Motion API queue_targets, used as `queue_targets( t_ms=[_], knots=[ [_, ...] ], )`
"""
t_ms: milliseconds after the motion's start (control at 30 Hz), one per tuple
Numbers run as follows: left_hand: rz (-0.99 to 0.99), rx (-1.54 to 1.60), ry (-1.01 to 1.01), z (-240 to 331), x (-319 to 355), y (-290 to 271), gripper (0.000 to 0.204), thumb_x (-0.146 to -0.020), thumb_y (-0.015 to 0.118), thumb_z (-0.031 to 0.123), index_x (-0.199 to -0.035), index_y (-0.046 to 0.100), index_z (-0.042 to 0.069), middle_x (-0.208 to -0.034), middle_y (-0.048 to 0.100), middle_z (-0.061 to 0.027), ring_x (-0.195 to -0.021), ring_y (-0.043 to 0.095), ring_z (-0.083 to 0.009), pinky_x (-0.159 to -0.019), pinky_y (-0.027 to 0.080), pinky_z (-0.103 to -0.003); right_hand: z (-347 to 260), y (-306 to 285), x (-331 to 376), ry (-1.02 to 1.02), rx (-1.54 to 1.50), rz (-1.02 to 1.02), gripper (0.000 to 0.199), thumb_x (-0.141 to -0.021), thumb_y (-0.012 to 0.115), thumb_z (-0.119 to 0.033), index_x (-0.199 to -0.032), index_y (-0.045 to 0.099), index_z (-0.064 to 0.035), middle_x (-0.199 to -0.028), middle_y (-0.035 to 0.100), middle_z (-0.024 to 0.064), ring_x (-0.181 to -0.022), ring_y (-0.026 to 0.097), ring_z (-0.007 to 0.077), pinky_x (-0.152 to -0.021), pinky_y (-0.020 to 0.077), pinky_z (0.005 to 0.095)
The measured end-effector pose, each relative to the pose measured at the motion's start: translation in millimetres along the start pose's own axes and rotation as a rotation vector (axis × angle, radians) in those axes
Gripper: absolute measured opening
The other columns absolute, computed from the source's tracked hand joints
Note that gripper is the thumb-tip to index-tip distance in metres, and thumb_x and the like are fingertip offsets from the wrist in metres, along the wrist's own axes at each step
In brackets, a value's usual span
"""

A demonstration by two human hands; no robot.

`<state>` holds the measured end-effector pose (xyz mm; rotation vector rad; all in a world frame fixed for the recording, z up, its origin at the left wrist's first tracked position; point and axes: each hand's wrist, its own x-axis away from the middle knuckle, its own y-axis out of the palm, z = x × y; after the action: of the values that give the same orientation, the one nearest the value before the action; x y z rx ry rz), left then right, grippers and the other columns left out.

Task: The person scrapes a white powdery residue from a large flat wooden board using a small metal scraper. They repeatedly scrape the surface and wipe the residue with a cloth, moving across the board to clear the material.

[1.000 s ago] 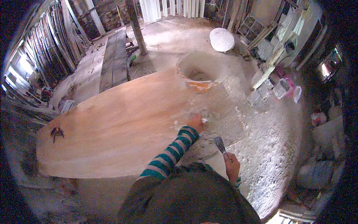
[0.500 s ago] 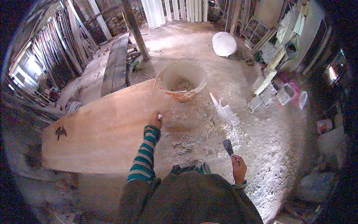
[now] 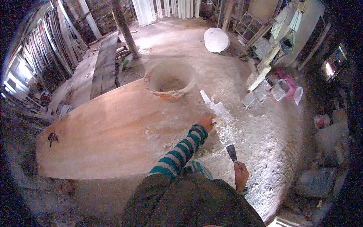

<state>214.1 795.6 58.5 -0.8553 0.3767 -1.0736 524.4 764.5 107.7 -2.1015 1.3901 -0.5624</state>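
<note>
My right hand (image 3: pixel 241 177) grips the handle of a putty knife (image 3: pixel 231 152), its dark blade pointing up and away from me. My left hand (image 3: pixel 206 123), in a green-and-white striped sleeve, reaches across to the right, low beside scattered white crumbs (image 3: pixel 228 132). Its fingers look closed; a pale bit shows at their tips, too small to name. Just beyond it lie whitish flat pieces (image 3: pixel 222 111). A large wooden board (image 3: pixel 94 136) spreads out on the left, dusty with scraps near my hand. At the board's far edge stands a wide, plaster-crusted tub (image 3: pixel 170 94) with some residue inside.
A white round disc (image 3: pixel 216 40) rests on the floor farther back. Pale blocks (image 3: pixel 261 92) and pink plastic (image 3: pixel 289 85) lie to the right. A dark plank (image 3: pixel 104 66) and a post (image 3: pixel 126 32) stand far left. Rough white crust (image 3: pixel 268 166) covers the surface near my right side.
My left hand has swept right, from the board to the white crumbs, and the loose scraps on the board look fewer. My right hand keeps the putty knife nearly still. The view has shifted slightly.
</note>
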Motion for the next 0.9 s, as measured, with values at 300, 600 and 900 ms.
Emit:
queue_targets(
  t_ms=[300,600,900],
  knots=[
    [0.366,0.118,-0.094,-88,36,-8,0.025,-0.077,0.058,0.021,-0.095,0.049,0.007,-0.082,0.059,-0.0189,-0.076,0.058,-0.0377,-0.064,0.047,-0.044,23,-7,14,0.093,0.025,0.068,0.024,-0.084,0.056,-0.023,-0.099,0.061,-0.0050,-0.092,0.063,0.0131,-0.083,0.062,0.0260,-0.073,0.0475,0.0337],
    [0.099,-0.033,-0.109,-57,50,15,0.024,-0.076,0.053,0.012,-0.098,0.049,0.004,-0.092,0.057,-0.0205,-0.085,0.056,-0.0392,-0.075,0.045,-0.046,17,21,17,0.058,0.004,-0.074,0.024,-0.083,0.057,-0.025,-0.098,0.061,-0.0067,-0.087,0.064,0.0139,-0.079,0.062,0.0251,-0.068,0.0480,0.0327],
    [0.161,0.754,0.177,-32,-35,51,0.016,-0.080,0.050,0.012,-0.093,0.051,0.003,-0.092,0.057,-0.0123,-0.086,0.056,-0.0287,-0.078,0.046,-0.035,25,6,32,0.063,0.022,-0.053,0.025,-0.083,0.057,-0.027,-0.099,0.061,-0.0074,-0.091,0.064,0.0123,-0.082,0.061,0.0277,-0.072,0.0471,0.0360]
  ],
)
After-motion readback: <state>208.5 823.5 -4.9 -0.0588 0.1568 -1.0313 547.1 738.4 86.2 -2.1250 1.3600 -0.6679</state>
